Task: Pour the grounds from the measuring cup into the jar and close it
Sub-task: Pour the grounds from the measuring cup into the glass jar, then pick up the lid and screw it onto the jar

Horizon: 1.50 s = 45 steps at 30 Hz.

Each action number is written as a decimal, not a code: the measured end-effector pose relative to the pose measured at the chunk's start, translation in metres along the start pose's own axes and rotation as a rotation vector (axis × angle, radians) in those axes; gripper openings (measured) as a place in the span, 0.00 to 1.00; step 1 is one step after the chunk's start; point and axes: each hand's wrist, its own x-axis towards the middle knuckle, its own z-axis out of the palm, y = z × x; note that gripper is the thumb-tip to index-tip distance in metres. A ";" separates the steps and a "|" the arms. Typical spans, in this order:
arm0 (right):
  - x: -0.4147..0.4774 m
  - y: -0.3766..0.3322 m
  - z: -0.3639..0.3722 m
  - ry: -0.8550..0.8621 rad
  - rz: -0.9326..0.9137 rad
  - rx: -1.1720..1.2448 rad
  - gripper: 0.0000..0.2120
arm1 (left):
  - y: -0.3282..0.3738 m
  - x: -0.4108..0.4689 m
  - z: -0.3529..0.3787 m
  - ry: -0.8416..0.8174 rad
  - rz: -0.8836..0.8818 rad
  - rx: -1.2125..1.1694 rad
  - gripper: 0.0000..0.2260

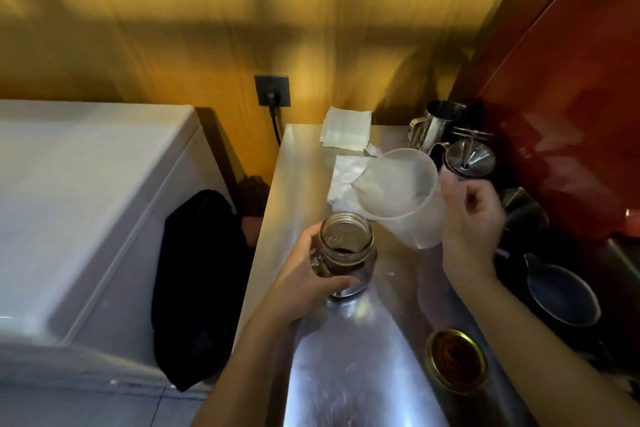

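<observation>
A glass jar (346,246) stands open on the steel counter (346,357), with dark grounds in its lower part. My left hand (304,284) wraps around the jar's left side and base. A translucent plastic measuring cup (401,194) hangs tilted just above and to the right of the jar's mouth, spout pointing left; its inside looks empty. My right hand (471,218) grips the cup from its right side. A gold-rimmed lid (457,357) lies upside down on the counter at the near right, under my right forearm.
Folded white cloths (346,132) lie at the back of the counter. Steel pitchers (436,121), a metal funnel (474,159) and a dark jug (561,291) crowd the right side by a red wall. A white appliance (86,201) and dark fabric (201,288) sit left.
</observation>
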 end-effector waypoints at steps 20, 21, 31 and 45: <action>-0.045 0.056 -0.032 -0.054 0.375 -0.077 0.17 | 0.002 0.004 -0.007 -0.038 -0.010 0.082 0.36; -0.049 0.054 -0.036 -0.089 0.356 -0.090 0.21 | 0.003 0.004 -0.008 -0.038 -0.006 0.083 0.37; -0.104 0.059 -0.107 -0.650 0.111 -0.857 0.44 | 0.001 0.006 -0.009 -0.019 0.010 0.124 0.43; -0.109 0.052 -0.114 -0.743 -0.022 -0.874 0.32 | 0.009 0.002 -0.010 -0.061 0.006 0.112 0.38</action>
